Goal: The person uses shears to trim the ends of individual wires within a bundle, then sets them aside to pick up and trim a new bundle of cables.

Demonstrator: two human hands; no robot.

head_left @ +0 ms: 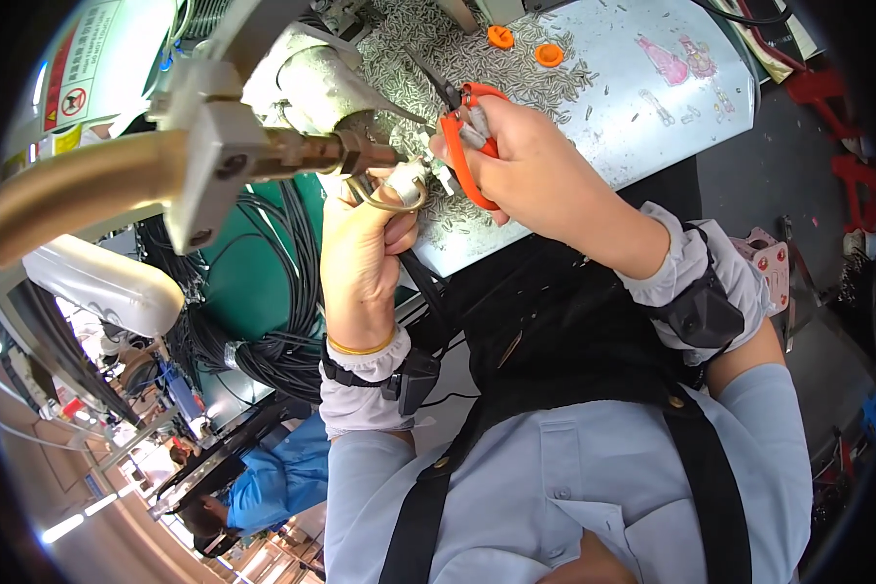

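My right hand (540, 170) is closed around orange-handled scissors (455, 161), fingers through the loops. The dark blades are spread apart, pointing up and to the left. Just left of them, my left hand (353, 258) grips the end of a black cable (421, 277), whose length hangs down beside my wrist. A pale end piece (408, 182) shows at my left fingertips; its exact kind is unclear. Metal and fingers partly hide that grip. A brass nozzle-like fitting (365, 154) on a machine arm comes close over my left fingers.
Many small grey cut pieces (448, 49) cover the pale worktop (613, 127). Two orange caps (549, 54) lie among them. Coiled black cables (282, 341) rest on a green surface at left. A thick tan hose (88, 200) crosses the upper left. Someone in blue (277, 487) sits beyond.
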